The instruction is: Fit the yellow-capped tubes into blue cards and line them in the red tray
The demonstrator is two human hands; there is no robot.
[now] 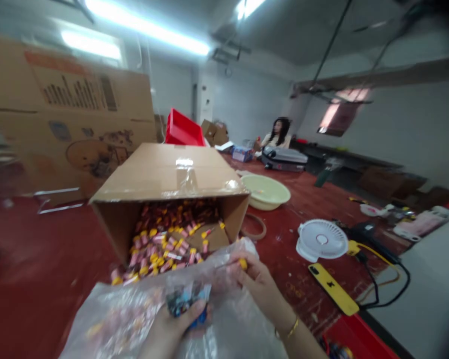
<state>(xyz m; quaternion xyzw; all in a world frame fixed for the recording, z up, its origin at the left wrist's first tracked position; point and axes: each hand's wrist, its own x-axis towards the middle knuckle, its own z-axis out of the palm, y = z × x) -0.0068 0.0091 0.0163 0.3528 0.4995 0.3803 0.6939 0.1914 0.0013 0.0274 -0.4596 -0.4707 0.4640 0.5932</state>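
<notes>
My left hand (172, 324) is closed around a small blue printed packet (189, 304) with a shiny patterned top. My right hand (252, 279) pinches a small item with a yellow cap (243, 263), its rest partly hidden by the fingers. Both hands are above a translucent plastic bag (224, 319), inside which more pink and yellow pieces show blurred at the left. Just beyond lies a cardboard box (175, 174) on its side, its opening towards me. Many small pink tubes with yellow caps (157, 257) spill from it.
Right of the box are a pale green basin (269, 192), a tape roll (260, 234), a white fan (322, 239), a yellow phone (333, 289) and black cables (406, 279). A large carton (71, 119) stands left. A red bin (183, 129) sits behind; a person (279, 133) is farther back.
</notes>
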